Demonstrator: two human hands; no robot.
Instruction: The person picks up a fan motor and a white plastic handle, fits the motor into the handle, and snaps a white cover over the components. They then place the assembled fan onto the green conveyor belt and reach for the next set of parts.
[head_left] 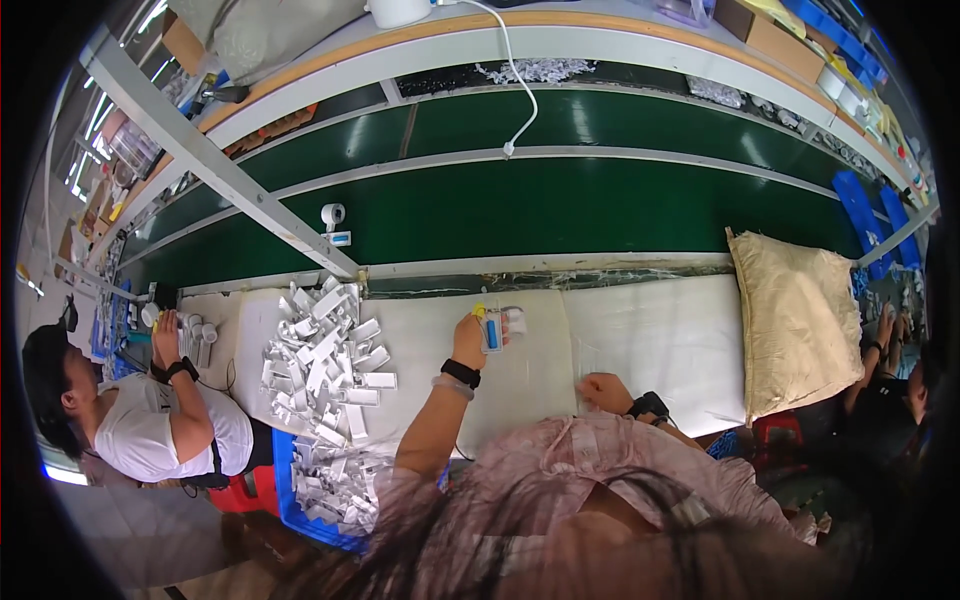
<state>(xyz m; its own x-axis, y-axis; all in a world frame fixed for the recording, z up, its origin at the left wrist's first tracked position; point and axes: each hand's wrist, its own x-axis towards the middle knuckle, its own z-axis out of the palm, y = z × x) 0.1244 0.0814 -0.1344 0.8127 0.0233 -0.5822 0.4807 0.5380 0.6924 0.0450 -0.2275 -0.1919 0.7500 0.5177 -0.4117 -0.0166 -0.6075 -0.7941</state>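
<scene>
The left hand (470, 338) pinches one small blue-and-white plastic part (493, 330), a big pile of white parts (325, 360) remains unhandled, and the right hand (604, 392) rests closed, empty, on the tabletop (660, 340).

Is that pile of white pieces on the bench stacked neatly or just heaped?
Heaped. The white pieces lie at all angles across the white mat, some spilling down into the blue bin at the bench edge.

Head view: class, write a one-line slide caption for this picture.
At a white padded bench, the left hand holds a small blue-and-white part beside a pile of white parts; the right hand rests closed.
</scene>
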